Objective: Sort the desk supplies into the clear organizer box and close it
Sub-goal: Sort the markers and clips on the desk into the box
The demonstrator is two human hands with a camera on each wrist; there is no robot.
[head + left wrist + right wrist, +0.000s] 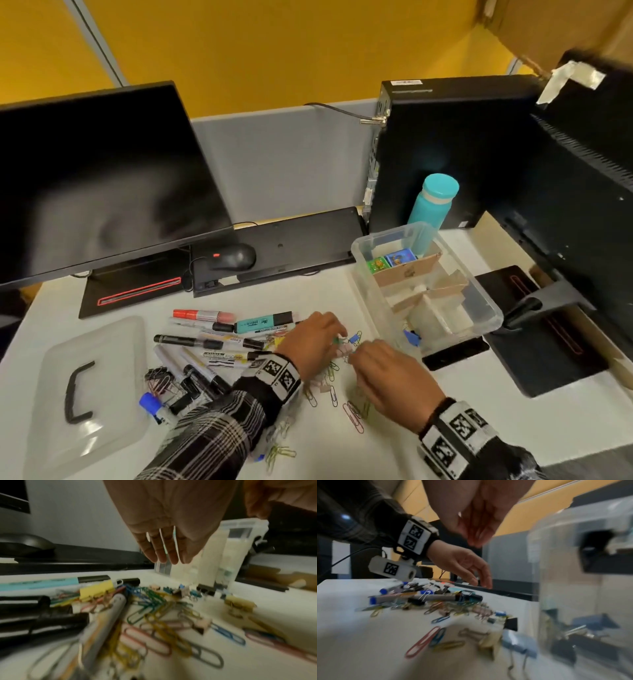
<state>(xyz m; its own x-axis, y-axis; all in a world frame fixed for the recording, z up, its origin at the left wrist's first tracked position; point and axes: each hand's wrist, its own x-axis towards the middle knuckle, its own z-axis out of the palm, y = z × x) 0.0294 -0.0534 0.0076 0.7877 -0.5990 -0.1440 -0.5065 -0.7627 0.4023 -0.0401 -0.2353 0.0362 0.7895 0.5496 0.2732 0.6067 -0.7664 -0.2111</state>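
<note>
The clear organizer box (493,308) with cardboard dividers stands open at the right of the desk; two small colourful items lie in its far compartment. Its lid (102,342) with a black handle lies at the left. Markers and a teal highlighter (263,323) lie in a heap between them. Coloured paper clips (354,416) and small binder clips (202,588) are strewn under my hands. My left hand (337,337) hovers over the clips with straight fingers (168,557), holding nothing. My right hand (356,356) is just beside it, fingers (476,539) extended and empty. A blue binder clip (412,337) lies against the box.
A dark monitor (102,178), a mouse (236,257) and an upturned keyboard (291,240) line the back. A teal bottle (433,198) and a computer tower (445,144) stand behind the box. A second monitor's stand (534,308) is at the right.
</note>
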